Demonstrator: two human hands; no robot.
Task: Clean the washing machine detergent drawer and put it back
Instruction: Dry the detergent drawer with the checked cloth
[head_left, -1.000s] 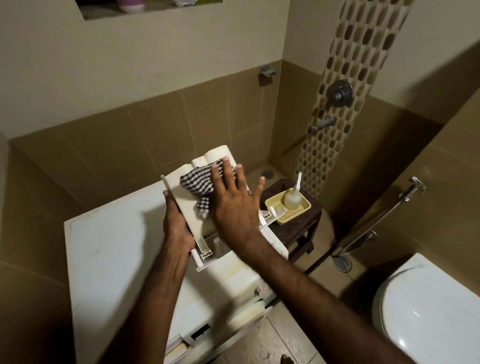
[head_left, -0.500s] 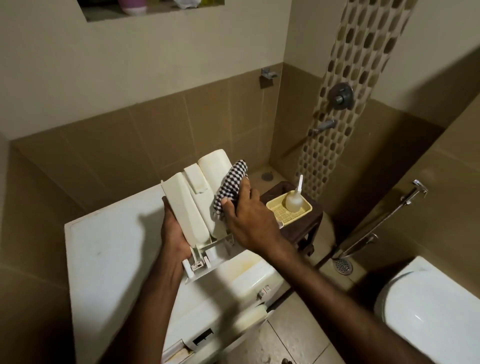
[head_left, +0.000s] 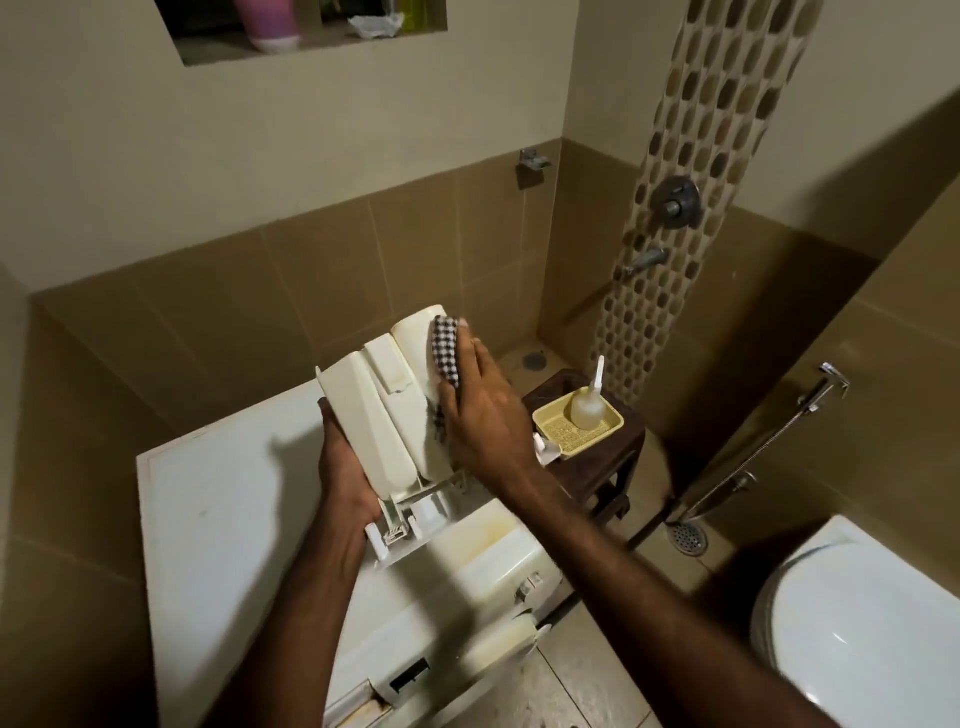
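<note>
Wiping now along the far right side of the detergent drawer (head_left: 387, 415), no longer flat across its top; right hand (head_left: 483, 415) pressing the checked cloth (head_left: 445, 353), left hand (head_left: 345, 467) gripping the drawer's left edge above the washing machine (head_left: 218, 519). Cleaning unfinished, refitting pending.

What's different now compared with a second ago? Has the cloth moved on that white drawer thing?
Yes. The right hand has slid the checkered cloth from the drawer's upturned underside round to its right side and towards the far end, pressing it there with flat fingers. The detergent drawer itself has tilted a little more upright. The left hand still grips the drawer's left edge over the washing machine; the bottle on the stool hasn't moved.
</note>
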